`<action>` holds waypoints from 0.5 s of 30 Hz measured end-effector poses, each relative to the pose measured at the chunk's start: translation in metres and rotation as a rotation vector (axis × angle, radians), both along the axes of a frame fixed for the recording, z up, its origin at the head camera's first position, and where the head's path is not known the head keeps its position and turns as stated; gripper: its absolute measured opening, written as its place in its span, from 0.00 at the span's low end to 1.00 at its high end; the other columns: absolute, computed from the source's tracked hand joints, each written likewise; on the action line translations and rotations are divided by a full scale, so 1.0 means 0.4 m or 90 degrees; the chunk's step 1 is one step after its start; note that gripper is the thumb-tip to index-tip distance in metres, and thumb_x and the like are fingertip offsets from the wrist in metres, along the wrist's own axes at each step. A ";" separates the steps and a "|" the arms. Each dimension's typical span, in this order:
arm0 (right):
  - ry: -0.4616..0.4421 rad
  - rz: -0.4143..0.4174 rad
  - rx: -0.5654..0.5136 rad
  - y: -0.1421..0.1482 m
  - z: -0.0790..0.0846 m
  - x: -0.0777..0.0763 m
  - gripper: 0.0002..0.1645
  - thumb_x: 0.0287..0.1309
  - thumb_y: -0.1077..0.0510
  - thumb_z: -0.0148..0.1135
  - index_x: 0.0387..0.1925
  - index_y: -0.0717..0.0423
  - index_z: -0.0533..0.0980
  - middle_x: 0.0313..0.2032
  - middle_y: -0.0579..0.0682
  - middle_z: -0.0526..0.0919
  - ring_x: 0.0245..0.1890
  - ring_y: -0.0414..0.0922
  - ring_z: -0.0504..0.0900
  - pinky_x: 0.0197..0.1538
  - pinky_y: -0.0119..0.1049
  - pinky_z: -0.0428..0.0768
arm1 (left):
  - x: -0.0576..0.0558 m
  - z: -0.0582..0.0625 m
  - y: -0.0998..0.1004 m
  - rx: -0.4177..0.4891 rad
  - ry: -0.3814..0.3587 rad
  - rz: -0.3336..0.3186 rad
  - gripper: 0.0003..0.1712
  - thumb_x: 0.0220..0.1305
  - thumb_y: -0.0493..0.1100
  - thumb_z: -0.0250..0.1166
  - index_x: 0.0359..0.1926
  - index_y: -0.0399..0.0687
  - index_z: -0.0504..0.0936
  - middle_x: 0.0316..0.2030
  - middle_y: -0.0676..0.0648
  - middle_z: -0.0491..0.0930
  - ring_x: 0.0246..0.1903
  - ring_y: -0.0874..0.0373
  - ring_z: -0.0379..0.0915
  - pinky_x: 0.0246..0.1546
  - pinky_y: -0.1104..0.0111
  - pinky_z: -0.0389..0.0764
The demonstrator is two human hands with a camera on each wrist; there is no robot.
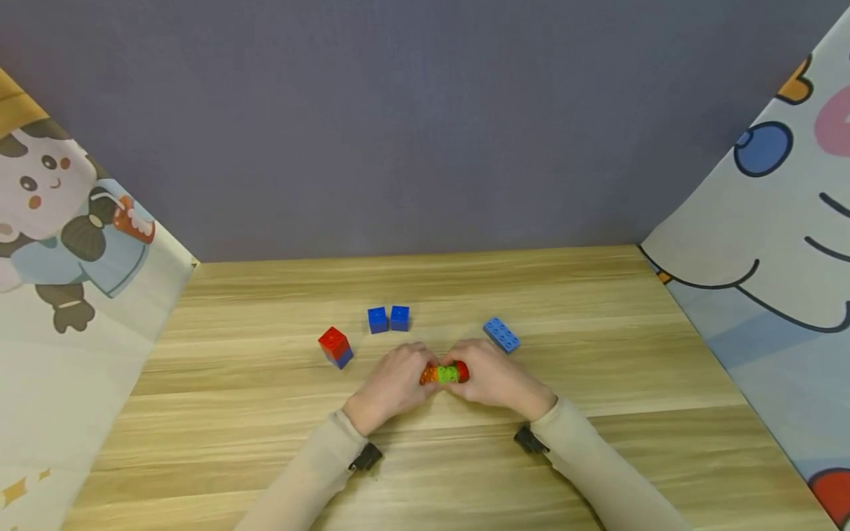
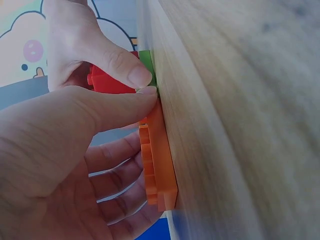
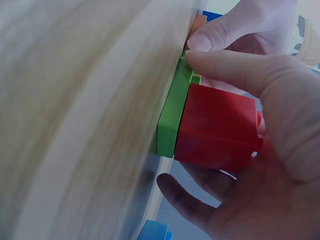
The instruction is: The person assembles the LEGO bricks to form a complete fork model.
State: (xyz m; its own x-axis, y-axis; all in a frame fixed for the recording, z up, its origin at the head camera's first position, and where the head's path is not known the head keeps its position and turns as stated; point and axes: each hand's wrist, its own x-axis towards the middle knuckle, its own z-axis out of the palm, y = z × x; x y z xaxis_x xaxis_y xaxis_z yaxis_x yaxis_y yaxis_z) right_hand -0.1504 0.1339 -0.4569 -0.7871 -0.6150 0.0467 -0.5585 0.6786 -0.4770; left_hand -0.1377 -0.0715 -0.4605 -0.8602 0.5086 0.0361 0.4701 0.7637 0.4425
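My left hand (image 1: pixel 401 375) holds a flat orange building brick (image 2: pixel 164 167) between thumb and fingers, its studs facing the fingers. Close against it on the right, my right hand (image 1: pixel 494 377) grips a flat green brick (image 3: pixel 172 116) that carries a taller red brick (image 3: pixel 217 127). Both thumbs nearly touch where orange and green meet. The bricks lie on or just over the wooden table (image 1: pixel 438 472). Whether orange and green are joined or only side by side cannot be told, since the thumbs cover the seam.
A red brick (image 1: pixel 333 341) sits on a blue brick (image 1: pixel 343 358) left of the hands. Two small blue bricks (image 1: pixel 377 320) stand behind them. A longer light-blue brick (image 1: pixel 501 335) lies just beyond the right hand. A grey wall (image 1: pixel 425 147) closes the back.
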 end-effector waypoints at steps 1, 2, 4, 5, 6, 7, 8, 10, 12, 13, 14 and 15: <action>-0.003 0.001 0.001 0.001 0.000 0.000 0.21 0.58 0.56 0.80 0.52 0.54 0.88 0.47 0.48 0.91 0.45 0.42 0.85 0.49 0.38 0.84 | 0.000 0.001 0.001 -0.002 -0.002 0.000 0.15 0.64 0.47 0.79 0.47 0.45 0.91 0.39 0.50 0.85 0.39 0.57 0.80 0.43 0.65 0.83; -0.005 0.002 0.003 0.001 -0.001 0.000 0.21 0.57 0.56 0.81 0.53 0.54 0.88 0.47 0.48 0.91 0.44 0.41 0.85 0.49 0.38 0.84 | -0.001 0.001 0.001 -0.001 -0.003 0.000 0.15 0.64 0.47 0.79 0.47 0.44 0.91 0.39 0.50 0.85 0.39 0.57 0.79 0.43 0.65 0.82; -0.010 0.002 0.003 0.002 -0.001 -0.001 0.21 0.58 0.55 0.81 0.52 0.54 0.89 0.47 0.48 0.91 0.45 0.41 0.85 0.49 0.38 0.83 | -0.001 0.001 0.001 0.001 -0.008 0.001 0.15 0.63 0.47 0.79 0.48 0.45 0.91 0.39 0.51 0.85 0.39 0.57 0.80 0.43 0.65 0.82; -0.012 0.001 0.003 0.002 -0.001 -0.002 0.20 0.58 0.55 0.81 0.52 0.54 0.89 0.47 0.48 0.91 0.45 0.41 0.85 0.49 0.38 0.84 | 0.000 0.001 0.001 0.002 -0.010 0.001 0.16 0.63 0.47 0.79 0.48 0.45 0.91 0.39 0.51 0.85 0.40 0.57 0.80 0.43 0.64 0.82; -0.013 0.001 0.003 0.003 -0.002 -0.002 0.20 0.58 0.55 0.81 0.52 0.54 0.89 0.47 0.48 0.91 0.45 0.42 0.85 0.49 0.38 0.84 | 0.000 0.001 0.000 0.005 -0.013 0.001 0.16 0.63 0.47 0.80 0.48 0.45 0.91 0.40 0.51 0.85 0.40 0.57 0.80 0.44 0.64 0.83; -0.015 0.000 0.003 0.003 -0.002 -0.003 0.19 0.58 0.55 0.81 0.51 0.53 0.89 0.47 0.48 0.91 0.45 0.41 0.85 0.50 0.38 0.84 | 0.000 0.001 0.000 0.009 -0.016 0.001 0.16 0.62 0.47 0.80 0.48 0.45 0.91 0.40 0.51 0.85 0.40 0.57 0.80 0.44 0.64 0.83; -0.017 -0.001 0.003 0.003 -0.003 -0.003 0.19 0.58 0.54 0.81 0.51 0.53 0.89 0.48 0.47 0.91 0.46 0.41 0.86 0.50 0.38 0.84 | 0.000 0.001 -0.001 0.013 -0.017 0.001 0.16 0.62 0.47 0.80 0.48 0.45 0.91 0.40 0.51 0.86 0.40 0.57 0.81 0.45 0.64 0.83; -0.020 -0.003 0.004 0.004 -0.003 -0.004 0.18 0.59 0.54 0.80 0.51 0.52 0.89 0.48 0.47 0.91 0.46 0.41 0.86 0.50 0.38 0.84 | 0.000 0.001 -0.002 0.021 -0.022 0.001 0.18 0.61 0.48 0.81 0.48 0.45 0.91 0.41 0.51 0.87 0.42 0.56 0.82 0.46 0.63 0.83; -0.020 -0.002 0.006 0.004 -0.003 -0.005 0.18 0.59 0.54 0.80 0.51 0.52 0.89 0.49 0.47 0.91 0.46 0.41 0.86 0.50 0.37 0.84 | -0.001 0.001 -0.003 0.033 -0.028 0.002 0.19 0.59 0.48 0.82 0.49 0.45 0.92 0.42 0.50 0.88 0.43 0.55 0.83 0.48 0.61 0.84; -0.023 -0.004 0.006 0.004 -0.004 -0.006 0.18 0.59 0.54 0.80 0.51 0.52 0.89 0.49 0.47 0.91 0.47 0.41 0.86 0.50 0.37 0.84 | -0.001 0.001 -0.003 0.036 -0.029 0.004 0.20 0.59 0.48 0.82 0.49 0.46 0.92 0.43 0.50 0.88 0.44 0.55 0.83 0.49 0.60 0.84; -0.023 -0.004 0.005 0.003 -0.004 -0.006 0.18 0.59 0.55 0.80 0.50 0.53 0.89 0.49 0.47 0.91 0.47 0.42 0.86 0.50 0.38 0.84 | -0.001 0.000 -0.004 0.039 -0.030 0.005 0.20 0.58 0.49 0.82 0.50 0.46 0.92 0.44 0.50 0.89 0.45 0.54 0.84 0.50 0.60 0.84; -0.024 -0.005 0.005 0.004 -0.004 -0.006 0.18 0.59 0.55 0.80 0.50 0.53 0.89 0.49 0.47 0.91 0.47 0.42 0.86 0.50 0.38 0.85 | -0.002 -0.001 -0.003 0.042 -0.032 0.006 0.21 0.58 0.49 0.82 0.50 0.46 0.91 0.45 0.49 0.89 0.46 0.54 0.84 0.52 0.59 0.84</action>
State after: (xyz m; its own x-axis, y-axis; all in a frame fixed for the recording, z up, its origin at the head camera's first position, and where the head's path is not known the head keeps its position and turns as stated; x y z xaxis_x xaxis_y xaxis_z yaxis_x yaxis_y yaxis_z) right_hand -0.1527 0.1354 -0.4585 -0.7932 -0.6088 0.0125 -0.5350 0.6870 -0.4917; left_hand -0.1384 -0.0728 -0.4610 -0.8667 0.4982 0.0254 0.4384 0.7366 0.5150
